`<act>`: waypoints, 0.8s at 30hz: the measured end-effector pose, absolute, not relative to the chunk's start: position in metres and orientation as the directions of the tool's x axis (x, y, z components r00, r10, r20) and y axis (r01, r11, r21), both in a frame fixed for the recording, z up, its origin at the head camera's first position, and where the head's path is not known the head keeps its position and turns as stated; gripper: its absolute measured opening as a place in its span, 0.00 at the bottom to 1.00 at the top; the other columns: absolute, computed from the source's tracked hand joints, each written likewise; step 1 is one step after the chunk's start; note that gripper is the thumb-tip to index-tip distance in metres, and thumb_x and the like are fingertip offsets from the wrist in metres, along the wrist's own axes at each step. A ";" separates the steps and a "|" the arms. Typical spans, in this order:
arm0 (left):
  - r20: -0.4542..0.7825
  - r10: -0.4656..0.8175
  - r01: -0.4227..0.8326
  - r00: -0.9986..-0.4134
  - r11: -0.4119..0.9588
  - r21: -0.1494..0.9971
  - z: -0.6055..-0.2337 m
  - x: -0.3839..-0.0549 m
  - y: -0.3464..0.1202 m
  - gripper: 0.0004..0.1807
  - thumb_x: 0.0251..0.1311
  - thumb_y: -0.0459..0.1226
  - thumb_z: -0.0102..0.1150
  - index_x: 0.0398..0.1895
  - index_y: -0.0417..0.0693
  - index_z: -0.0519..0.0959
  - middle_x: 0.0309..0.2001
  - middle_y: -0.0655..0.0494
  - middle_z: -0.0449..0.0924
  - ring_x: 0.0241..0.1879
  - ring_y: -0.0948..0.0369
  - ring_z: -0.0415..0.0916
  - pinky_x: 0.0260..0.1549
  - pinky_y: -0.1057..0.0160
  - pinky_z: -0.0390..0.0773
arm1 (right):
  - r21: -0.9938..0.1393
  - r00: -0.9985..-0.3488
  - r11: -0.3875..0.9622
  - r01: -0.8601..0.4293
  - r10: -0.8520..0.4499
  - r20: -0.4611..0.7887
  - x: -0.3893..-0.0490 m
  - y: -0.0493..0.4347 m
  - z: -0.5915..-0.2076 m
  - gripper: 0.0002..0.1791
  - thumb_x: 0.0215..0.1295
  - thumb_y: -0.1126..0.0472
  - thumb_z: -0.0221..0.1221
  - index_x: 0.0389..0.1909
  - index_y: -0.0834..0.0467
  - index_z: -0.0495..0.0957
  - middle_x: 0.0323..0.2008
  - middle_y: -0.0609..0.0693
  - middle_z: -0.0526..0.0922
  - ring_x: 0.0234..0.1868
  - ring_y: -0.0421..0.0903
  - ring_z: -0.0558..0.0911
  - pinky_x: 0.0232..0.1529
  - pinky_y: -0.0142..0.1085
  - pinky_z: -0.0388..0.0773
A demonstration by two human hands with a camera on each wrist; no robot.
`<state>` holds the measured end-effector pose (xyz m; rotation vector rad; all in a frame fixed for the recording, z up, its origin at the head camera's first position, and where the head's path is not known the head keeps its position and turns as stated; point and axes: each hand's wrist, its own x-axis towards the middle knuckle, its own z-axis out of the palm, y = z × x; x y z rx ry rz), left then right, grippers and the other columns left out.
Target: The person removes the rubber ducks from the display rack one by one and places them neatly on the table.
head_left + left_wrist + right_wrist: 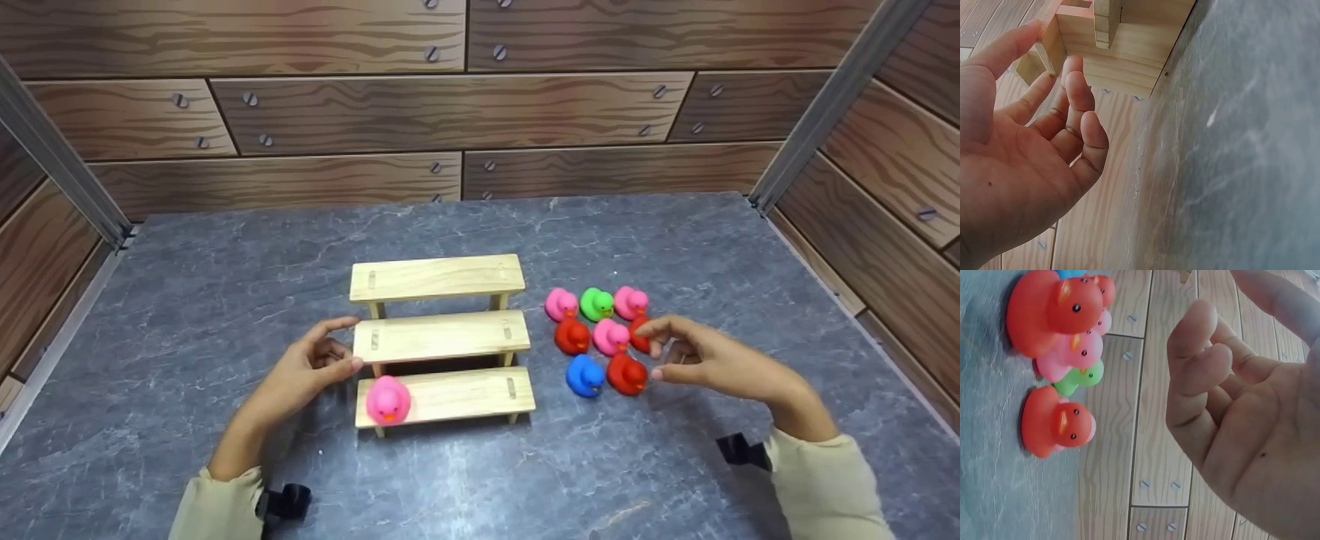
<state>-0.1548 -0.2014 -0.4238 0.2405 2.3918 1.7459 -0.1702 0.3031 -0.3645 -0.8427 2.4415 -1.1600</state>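
Note:
A three-tier wooden step stand (pixel 442 335) stands at the middle of the table. My left hand (pixel 304 367) pinches the left end of its middle step, thumb at the front corner and index finger at the back; the left wrist view shows the other fingers curled loosely below. On the lowest step's left end sits a pink rubber duck (pixel 388 400). To the right, my right hand (pixel 709 360) hovers beside a group of ducks, thumb and index finger apart, holding nothing. Nearest it are a red duck (pixel 627 373) and another red duck (pixel 640 334), partly hidden by the fingers.
Also in the group are a blue duck (pixel 585 375), a green duck (pixel 597 304), a third red duck (pixel 572 336) and several pink ducks (pixel 610 337). Wood-patterned panels (pixel 450 112) wall the grey marbled table (pixel 187 300) at the back and sides.

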 end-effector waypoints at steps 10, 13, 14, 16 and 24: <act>-0.048 0.219 0.024 -0.975 0.316 0.948 -0.424 -0.154 -0.201 0.33 0.60 0.36 0.63 0.68 0.44 0.64 0.37 0.51 0.77 0.34 0.63 0.74 0.36 0.68 0.73 | -0.821 -0.754 0.434 -0.372 -0.657 -0.005 -0.168 0.287 -0.368 0.22 0.66 0.66 0.58 0.58 0.65 0.65 0.44 0.58 0.71 0.38 0.38 0.74 0.36 0.29 0.76; -0.050 0.215 0.021 -0.975 0.316 0.949 -0.424 -0.154 -0.202 0.33 0.60 0.36 0.63 0.68 0.44 0.64 0.37 0.50 0.77 0.34 0.63 0.74 0.36 0.68 0.73 | -0.828 -0.756 0.423 -0.368 -0.655 0.001 -0.167 0.280 -0.369 0.21 0.67 0.66 0.58 0.58 0.65 0.64 0.44 0.59 0.71 0.38 0.37 0.74 0.35 0.29 0.75; -0.050 0.217 0.021 -0.975 0.314 0.949 -0.424 -0.154 -0.202 0.33 0.60 0.36 0.63 0.68 0.44 0.64 0.37 0.50 0.77 0.34 0.63 0.74 0.36 0.68 0.73 | -0.835 -0.755 0.412 -0.365 -0.656 0.006 -0.166 0.277 -0.369 0.22 0.67 0.66 0.57 0.58 0.65 0.64 0.44 0.58 0.71 0.38 0.37 0.74 0.35 0.29 0.75; -0.049 0.221 0.023 -0.974 0.312 0.950 -0.424 -0.154 -0.202 0.33 0.60 0.36 0.63 0.68 0.44 0.63 0.37 0.51 0.77 0.34 0.64 0.74 0.36 0.68 0.73 | -0.845 -0.755 0.388 -0.368 -0.655 0.028 -0.165 0.271 -0.369 0.22 0.67 0.67 0.57 0.59 0.67 0.63 0.43 0.58 0.70 0.39 0.37 0.74 0.36 0.28 0.75; -0.041 0.231 0.033 -0.972 0.306 0.951 -0.424 -0.155 -0.202 0.33 0.60 0.36 0.63 0.68 0.43 0.63 0.37 0.52 0.76 0.34 0.64 0.73 0.35 0.69 0.73 | -0.856 -0.785 0.340 -0.389 -0.608 0.115 -0.157 0.247 -0.374 0.24 0.64 0.67 0.60 0.59 0.66 0.65 0.41 0.55 0.71 0.36 0.36 0.75 0.32 0.28 0.74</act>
